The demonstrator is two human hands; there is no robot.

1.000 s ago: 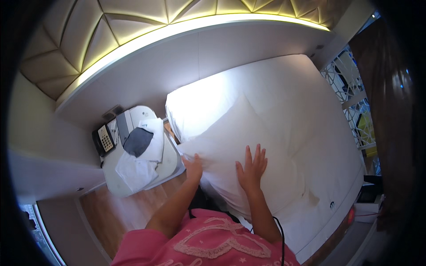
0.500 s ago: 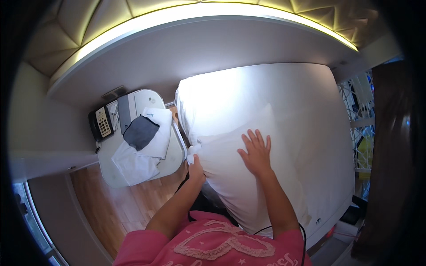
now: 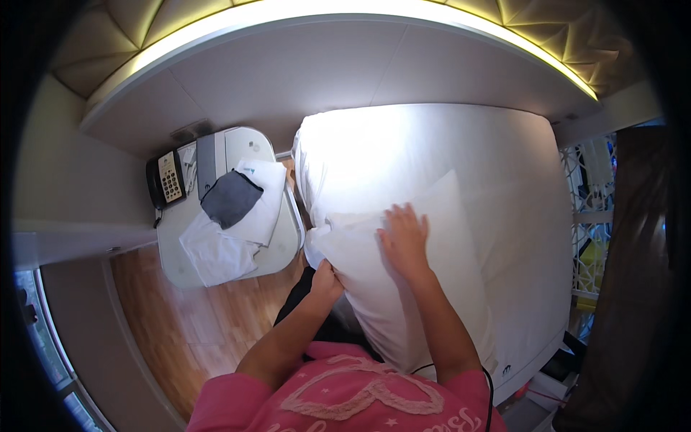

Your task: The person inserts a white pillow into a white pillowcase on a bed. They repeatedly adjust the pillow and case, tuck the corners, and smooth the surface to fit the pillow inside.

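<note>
My right hand [image 3: 404, 241] has stayed spread flat on the pillow [image 3: 403, 288]; my left hand [image 3: 325, 277] now pinches its edge, pulling it across the bed [image 3: 468, 158].

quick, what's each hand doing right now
Left hand: closed, gripping the near edge of the white pillow.
Right hand: open, flat on top of the pillow, holding nothing.

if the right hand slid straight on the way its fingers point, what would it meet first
The right hand lies flat on the pillow, fingers pointing toward the headboard. It would probably run off the pillow's far edge onto the white sheet; depth is unclear.
</note>
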